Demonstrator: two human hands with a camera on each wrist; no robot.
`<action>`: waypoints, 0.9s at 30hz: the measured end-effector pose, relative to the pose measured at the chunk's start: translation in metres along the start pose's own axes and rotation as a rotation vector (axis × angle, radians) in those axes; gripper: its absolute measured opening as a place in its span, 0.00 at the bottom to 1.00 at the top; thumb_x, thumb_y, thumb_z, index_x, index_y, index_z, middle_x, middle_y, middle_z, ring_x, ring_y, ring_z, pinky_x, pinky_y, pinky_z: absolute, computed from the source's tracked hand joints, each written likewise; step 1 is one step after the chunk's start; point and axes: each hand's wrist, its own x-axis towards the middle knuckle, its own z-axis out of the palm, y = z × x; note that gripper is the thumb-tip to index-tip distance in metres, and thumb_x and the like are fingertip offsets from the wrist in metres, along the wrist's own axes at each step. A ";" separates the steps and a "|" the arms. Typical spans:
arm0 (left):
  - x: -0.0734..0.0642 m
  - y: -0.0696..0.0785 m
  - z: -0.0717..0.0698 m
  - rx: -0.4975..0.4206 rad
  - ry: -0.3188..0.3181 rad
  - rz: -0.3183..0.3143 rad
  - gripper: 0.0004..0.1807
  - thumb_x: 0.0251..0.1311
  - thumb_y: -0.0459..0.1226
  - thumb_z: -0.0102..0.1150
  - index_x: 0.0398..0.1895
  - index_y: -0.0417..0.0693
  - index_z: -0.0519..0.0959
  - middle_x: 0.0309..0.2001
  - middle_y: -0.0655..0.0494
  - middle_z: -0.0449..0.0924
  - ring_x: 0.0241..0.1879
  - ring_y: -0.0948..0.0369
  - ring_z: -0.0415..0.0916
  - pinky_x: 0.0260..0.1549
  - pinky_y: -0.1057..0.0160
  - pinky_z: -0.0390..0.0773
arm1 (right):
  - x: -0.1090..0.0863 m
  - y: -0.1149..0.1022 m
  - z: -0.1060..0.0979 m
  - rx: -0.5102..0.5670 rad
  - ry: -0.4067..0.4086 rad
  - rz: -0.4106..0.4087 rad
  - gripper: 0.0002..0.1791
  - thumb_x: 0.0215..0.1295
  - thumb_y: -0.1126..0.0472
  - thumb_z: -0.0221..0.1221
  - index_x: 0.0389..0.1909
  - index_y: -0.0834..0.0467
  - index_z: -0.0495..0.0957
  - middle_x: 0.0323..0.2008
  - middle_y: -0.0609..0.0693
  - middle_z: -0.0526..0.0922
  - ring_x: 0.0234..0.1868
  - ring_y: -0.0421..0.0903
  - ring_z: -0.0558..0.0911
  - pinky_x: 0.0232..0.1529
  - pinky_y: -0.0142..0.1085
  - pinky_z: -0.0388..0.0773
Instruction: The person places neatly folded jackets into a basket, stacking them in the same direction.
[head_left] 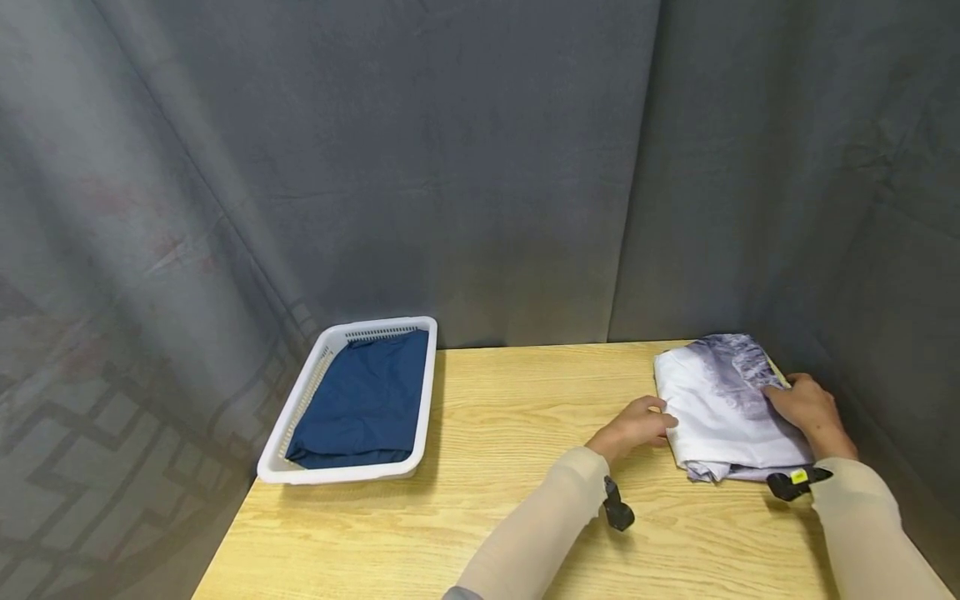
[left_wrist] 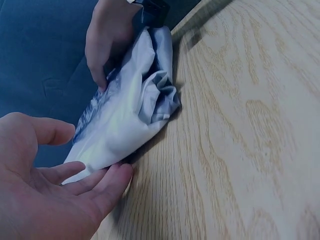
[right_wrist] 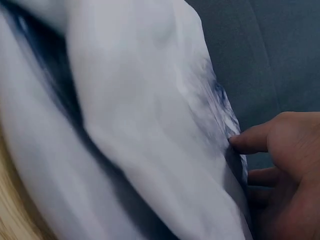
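A folded cloth [head_left: 726, 406], white with a grey-purple printed patch, lies at the right of the table, its layers bunched along the near edge. My left hand [head_left: 636, 427] is at its left side. In the left wrist view, that hand's fingertips [left_wrist: 120, 175] reach under the cloth's edge while the thumb stays apart from it. On the opposite side, my right hand [head_left: 813, 410] grips the right edge. Its thumb [right_wrist: 250, 140] presses on the printed part in the right wrist view, and its other fingers go partly out of sight behind the cloth [right_wrist: 145, 100].
A white plastic basket [head_left: 268, 454] with slotted walls stands at the table's left, holding a folded dark blue cloth [head_left: 367, 398]. Grey curtains [head_left: 525, 167] hang behind and at both sides of the wooden table [head_left: 517, 400].
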 end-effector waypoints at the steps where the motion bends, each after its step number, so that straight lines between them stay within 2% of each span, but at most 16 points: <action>1: 0.000 0.000 0.000 -0.007 0.008 -0.002 0.24 0.70 0.35 0.63 0.67 0.41 0.77 0.49 0.49 0.84 0.49 0.51 0.87 0.56 0.50 0.86 | 0.000 0.000 0.000 -0.005 -0.010 -0.002 0.41 0.78 0.51 0.48 0.71 0.84 0.54 0.68 0.87 0.58 0.68 0.85 0.62 0.69 0.71 0.65; 4: 0.003 -0.002 -0.001 -0.031 0.022 0.006 0.23 0.69 0.34 0.63 0.66 0.40 0.76 0.50 0.47 0.83 0.47 0.51 0.87 0.55 0.49 0.86 | 0.001 0.000 0.001 -0.026 -0.030 -0.013 0.39 0.78 0.52 0.48 0.69 0.86 0.57 0.67 0.87 0.60 0.67 0.85 0.64 0.68 0.71 0.67; 9: 0.005 -0.002 -0.002 -0.075 0.041 0.023 0.23 0.69 0.31 0.63 0.66 0.38 0.75 0.46 0.45 0.84 0.46 0.48 0.87 0.55 0.47 0.87 | 0.001 -0.005 0.003 -0.022 -0.036 0.018 0.38 0.78 0.52 0.48 0.70 0.83 0.58 0.69 0.86 0.59 0.69 0.84 0.62 0.69 0.70 0.66; 16: 0.002 -0.001 -0.007 -0.048 0.071 0.011 0.20 0.69 0.33 0.63 0.63 0.42 0.77 0.49 0.47 0.83 0.44 0.46 0.88 0.54 0.45 0.86 | -0.002 -0.008 0.003 0.021 -0.046 0.029 0.37 0.77 0.52 0.49 0.68 0.83 0.59 0.67 0.86 0.61 0.66 0.82 0.66 0.66 0.69 0.68; 23: 0.007 -0.008 -0.013 -0.062 0.085 0.016 0.17 0.70 0.32 0.61 0.60 0.40 0.78 0.48 0.48 0.81 0.43 0.53 0.84 0.53 0.46 0.87 | -0.001 -0.010 0.009 0.040 -0.063 0.012 0.37 0.78 0.53 0.50 0.67 0.84 0.60 0.67 0.85 0.62 0.66 0.81 0.67 0.66 0.68 0.69; 27: 0.008 -0.013 -0.022 -0.050 0.084 0.033 0.17 0.70 0.31 0.60 0.60 0.39 0.80 0.46 0.49 0.81 0.42 0.57 0.82 0.54 0.48 0.87 | -0.001 -0.013 0.016 0.020 -0.067 -0.019 0.36 0.79 0.52 0.50 0.67 0.84 0.61 0.66 0.85 0.64 0.65 0.81 0.69 0.65 0.68 0.70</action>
